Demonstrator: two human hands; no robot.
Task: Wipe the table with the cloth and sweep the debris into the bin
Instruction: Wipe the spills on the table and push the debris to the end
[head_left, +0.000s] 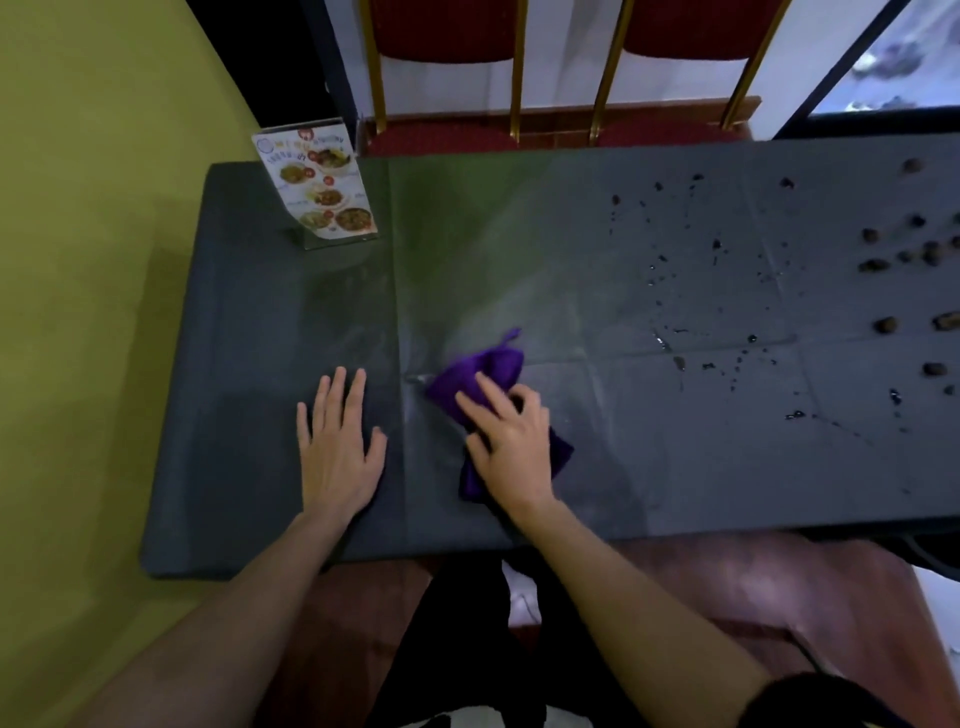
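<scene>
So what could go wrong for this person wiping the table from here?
The brown crumbs lie close to the table's right side, so a fast sweep with the purple cloth might scatter them to the floor; no bin is in view. The wet splashes could smear rather than lift. A wide stroke toward the far left corner might knock over the standing menu card.

The cloth (485, 395) is set near-centre on the worktop (571, 249); debris (883, 260) is scattered right, a menu stand (322, 184) far left.
</scene>
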